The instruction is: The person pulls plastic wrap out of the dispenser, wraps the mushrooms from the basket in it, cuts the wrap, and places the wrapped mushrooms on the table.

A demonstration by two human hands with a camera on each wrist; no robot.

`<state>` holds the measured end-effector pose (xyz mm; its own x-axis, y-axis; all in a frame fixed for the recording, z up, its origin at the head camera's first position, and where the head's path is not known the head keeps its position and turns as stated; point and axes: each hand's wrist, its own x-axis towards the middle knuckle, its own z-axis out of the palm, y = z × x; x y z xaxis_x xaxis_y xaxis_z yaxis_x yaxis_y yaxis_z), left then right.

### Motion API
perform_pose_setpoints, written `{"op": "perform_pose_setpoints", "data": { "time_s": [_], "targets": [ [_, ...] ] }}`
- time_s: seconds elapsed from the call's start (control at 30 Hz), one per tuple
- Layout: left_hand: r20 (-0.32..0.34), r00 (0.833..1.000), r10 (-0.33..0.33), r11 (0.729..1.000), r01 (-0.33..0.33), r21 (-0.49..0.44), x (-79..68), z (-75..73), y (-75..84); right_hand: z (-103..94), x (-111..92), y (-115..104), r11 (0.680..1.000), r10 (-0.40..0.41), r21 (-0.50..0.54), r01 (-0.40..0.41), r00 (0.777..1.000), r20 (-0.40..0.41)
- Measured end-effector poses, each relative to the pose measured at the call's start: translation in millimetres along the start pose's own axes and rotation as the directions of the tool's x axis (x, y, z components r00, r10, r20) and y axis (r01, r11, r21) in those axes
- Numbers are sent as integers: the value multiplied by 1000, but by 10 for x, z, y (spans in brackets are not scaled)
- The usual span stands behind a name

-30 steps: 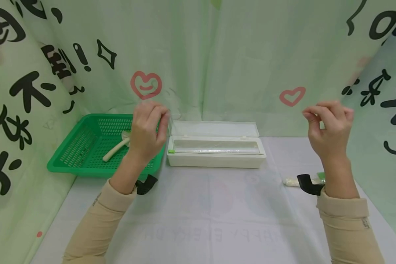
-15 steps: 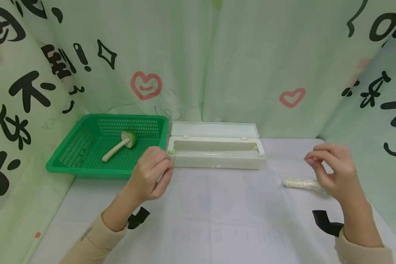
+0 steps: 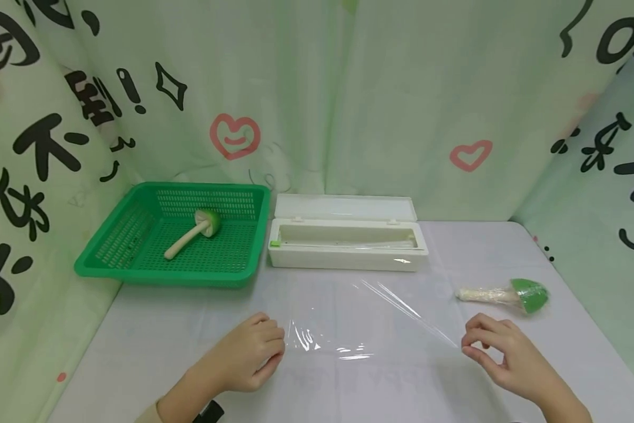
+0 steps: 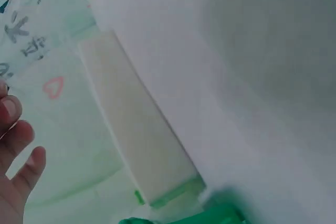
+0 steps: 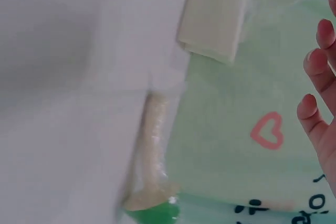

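Observation:
A sheet of clear cling film [image 3: 356, 346] stretches low over the front of the white table between my two hands, with bright glints and creases. My left hand [image 3: 253, 352] pinches its left side, thumb against curled fingers. At the opposite corner, my right hand [image 3: 512, 361] pinches the film between thumb and fingertips. Behind the sheet stands the white cling film box [image 3: 348, 259], its lid raised. A green-capped mushroom [image 3: 529, 295] wrapped in film lies just beyond my right hand. In the left wrist view, film [image 4: 31, 35] hangs beside my fingers [image 4: 18, 137].
Back left, a green plastic basket [image 3: 163, 275] holds another green-capped mushroom [image 3: 187, 238], with no film showing on it. The basket's right side stands close to the box. A pale green printed curtain [image 3: 380, 117] closes off the back and both sides of the table.
Both hands have come down and toward me from above the box, bringing the film sheet over the table front. The wrapped mushroom, partly covered by the right hand before, now shows fully.

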<state>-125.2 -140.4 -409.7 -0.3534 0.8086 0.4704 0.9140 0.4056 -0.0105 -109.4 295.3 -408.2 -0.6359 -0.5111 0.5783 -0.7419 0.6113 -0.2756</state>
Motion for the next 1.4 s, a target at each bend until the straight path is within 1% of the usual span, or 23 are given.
{"op": "perform_pose_setpoints", "data": {
  "time_s": [0.07,0.1,0.17,0.23,0.33,0.43,0.5,0.53,0.6,0.7,0.73,0.8,0.83,0.93,1.0,1.03,1.07,1.13,1.17,1.2,1.23,1.33,1.4],
  "targets": [
    [87,996,-18,997,12,72,-73,102,34,107,-82,-2,999,29,-37,-27,997,66],
    [129,991,-29,995,16,101,-109,152,51,163,-114,-2,998,34,-50,-29,995,93],
    [202,979,-42,990,14,139,-172,248,76,273,-167,1,997,43,-70,-33,988,151],
    [264,963,-56,988,14,156,-221,325,92,366,-198,8,996,51,-83,-34,974,221],
    [323,943,-74,986,20,168,-272,407,97,471,-214,29,992,81,-123,-42,939,334],
    [359,930,-81,983,14,183,-299,462,92,528,-222,40,985,100,-168,-35,913,396],
    [372,925,-75,978,-4,207,-306,494,89,550,-240,43,980,100,-200,-20,910,402],
    [379,923,-72,976,-14,219,-306,508,89,556,-249,44,977,99,-215,-13,914,393],
    [381,923,-62,970,-34,241,-304,531,91,563,-268,43,970,101,-241,-8,921,376],
    [388,921,-47,964,-60,261,-296,546,110,569,-288,38,965,83,-262,10,936,341],
    [389,920,-44,963,-65,263,-295,545,120,570,-290,33,965,81,-262,10,938,337],
    [391,919,-45,963,-63,261,-291,542,147,564,-289,16,966,104,-258,-11,931,349],
    [395,917,-49,964,-60,260,-290,538,161,560,-282,4,966,134,-256,-38,921,367],
    [402,910,-100,971,0,241,-282,527,199,559,-243,-37,952,250,-269,-144,874,417],
    [400,899,-176,974,100,205,-266,522,217,575,-219,-57,938,301,-290,-188,857,418],
    [392,892,-224,970,164,181,-256,522,225,587,-212,-62,934,315,-296,-201,856,411],
    [382,882,-276,960,233,158,-247,527,229,601,-211,-64,932,318,-299,-207,862,395],
    [352,860,-368,929,353,108,-237,541,232,627,-220,-66,930,314,-300,-212,882,352],
    [337,851,-403,913,399,83,-236,550,232,638,-226,-66,928,318,-300,-221,888,332],
    [321,846,-425,901,428,66,-237,559,231,645,-235,-67,926,327,-297,-234,889,319],
    [308,845,-437,895,442,57,-242,568,229,648,-243,-69,924,336,-294,-246,889,311],
    [286,851,-440,895,439,71,-264,584,222,654,-253,-76,911,364,-310,-271,882,299],
    [295,848,-440,897,433,92,-274,577,221,653,-259,-80,903,371,-339,-264,876,308]
  ]
}}
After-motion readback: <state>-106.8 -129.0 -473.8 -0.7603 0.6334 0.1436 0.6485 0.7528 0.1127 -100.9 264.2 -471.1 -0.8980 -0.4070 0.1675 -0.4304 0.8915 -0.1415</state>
